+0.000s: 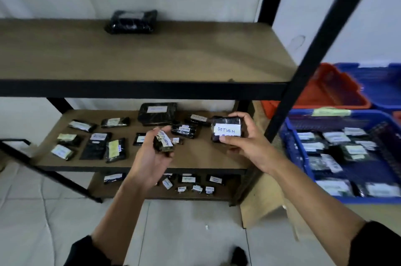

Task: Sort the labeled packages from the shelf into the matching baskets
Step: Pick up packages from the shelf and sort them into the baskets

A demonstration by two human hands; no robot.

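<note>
Two bare forearms reach up from dark sleeves toward the shelf (152, 90), each hand holding a black package. On the left, the left hand (152, 155) curls its fingers and thumb around a small package (163, 142), tilted so its white label reading "RETURN" runs diagonally. On the right, the right hand (240, 135) grips a larger, squarer package (225, 130), fingers hooked over its top edge and thumb pressed under the label, which also reads "RETURN" and faces the camera. Both packages hang in the air in front of the middle board, where many more labeled packages (108, 142) lie spread out. A single black package (132, 21) sits on the top board. Beside the shelf to the right stands a blue basket (290, 146) filled with labeled packages, with an orange basket (338, 92) behind it.
</note>
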